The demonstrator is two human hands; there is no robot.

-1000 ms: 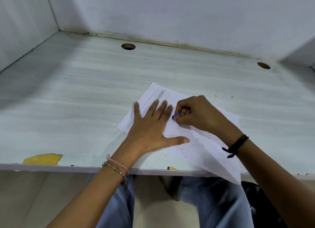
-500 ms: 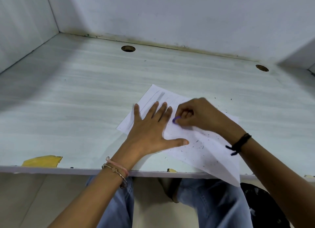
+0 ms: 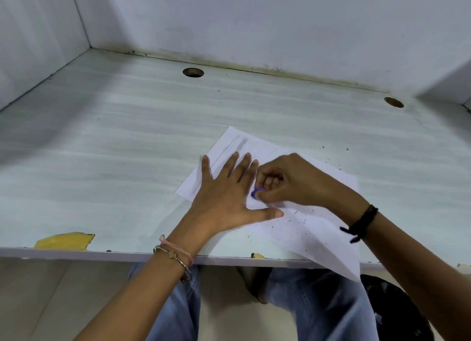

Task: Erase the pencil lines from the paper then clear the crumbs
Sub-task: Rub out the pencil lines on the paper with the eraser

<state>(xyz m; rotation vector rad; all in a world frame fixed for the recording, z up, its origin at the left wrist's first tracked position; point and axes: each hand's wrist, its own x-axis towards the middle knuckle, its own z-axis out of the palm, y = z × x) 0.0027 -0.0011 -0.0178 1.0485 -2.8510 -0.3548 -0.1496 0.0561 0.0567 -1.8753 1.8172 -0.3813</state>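
Observation:
A white sheet of paper (image 3: 316, 228) lies askew on the desk, its near right corner hanging over the front edge. Pencil lines (image 3: 229, 147) run along its far left part. My left hand (image 3: 226, 195) lies flat on the sheet with fingers spread, pressing it down. My right hand (image 3: 293, 182) pinches a small purple eraser (image 3: 257, 192) and holds it against the paper just right of my left fingers. Dark eraser crumbs (image 3: 288, 221) are scattered over the near right part of the sheet.
The pale desk (image 3: 114, 162) is boxed in by white walls at the left and back. Two round cable holes (image 3: 193, 72) (image 3: 393, 102) sit near the back. Yellow tape (image 3: 65, 240) is stuck at the front edge. A few crumbs (image 3: 334, 149) lie on the desk beyond the paper.
My right hand with the eraser has slid toward me and slightly left across the paper. My left hand has stayed flat in place.

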